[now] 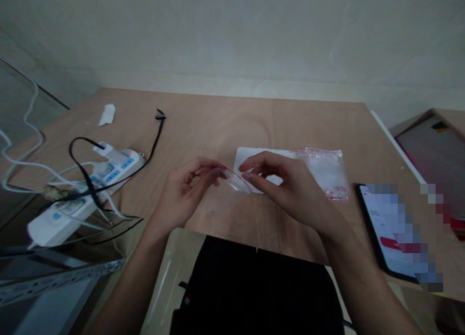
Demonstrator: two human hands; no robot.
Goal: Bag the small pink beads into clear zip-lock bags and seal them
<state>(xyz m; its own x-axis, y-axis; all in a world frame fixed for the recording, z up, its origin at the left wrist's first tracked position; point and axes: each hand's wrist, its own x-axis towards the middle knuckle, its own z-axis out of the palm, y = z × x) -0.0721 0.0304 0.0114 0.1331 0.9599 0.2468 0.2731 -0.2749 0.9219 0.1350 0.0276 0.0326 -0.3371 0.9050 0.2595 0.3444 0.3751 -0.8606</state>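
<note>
A small clear zip bag with a red line along its opening is pinched between the thumb and fingers of my left hand. My right hand is at the other end of the bag, its thumb and forefinger curved and slightly apart beside the red line. Whether those fingertips touch the bag, I cannot tell. Behind my right hand lies a white sheet, partly covered by it. A stack of clear zip bags with red lines lies to the right of that hand.
At the left, a white power strip has plugs and tangled cables. A black cable runs onto the wooden table. A white scrap lies at the back left. A phone, partly pixelated, rests on the right.
</note>
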